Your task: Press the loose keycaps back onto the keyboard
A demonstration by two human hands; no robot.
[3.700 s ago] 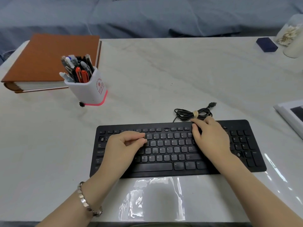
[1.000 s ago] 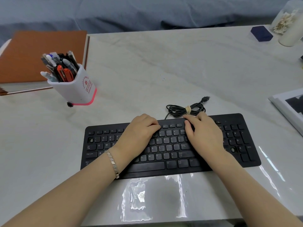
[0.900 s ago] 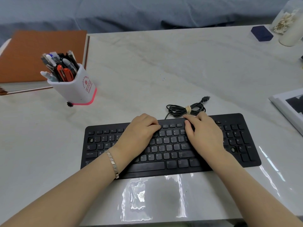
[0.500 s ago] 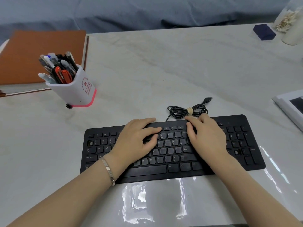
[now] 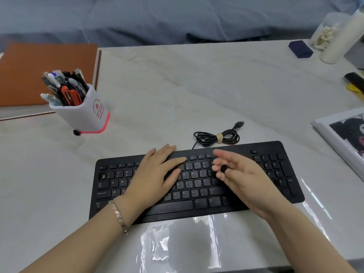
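**Holding a loose keycap above the key rows**

The right hand (image 5: 246, 180) hovers over the right-centre of the black keyboard (image 5: 287, 152), palm turned inward, pinching a small black keycap (image 5: 223, 168) at its fingertips. The left hand (image 5: 157, 174) lies flat and spread on the keys just left of it, index finger reaching along the top rows and thumb angled below.

A dull patch shows between that finger and thumb — probably a bare socket, though it is too blurred to be sure. If so, the keycap's seat lies just to the left of the right hand, which is the nearer one to place it. A paler square near the keyboard's left end may be another gap.

The keyboard's long axis runs parallel to the table's (image 5: 197, 85) near edge. The coiled USB cable (image 5: 216, 137) touches its far edge. The pen holder (image 5: 86, 113) stands well apart toward the far-left corner — open marble all round.
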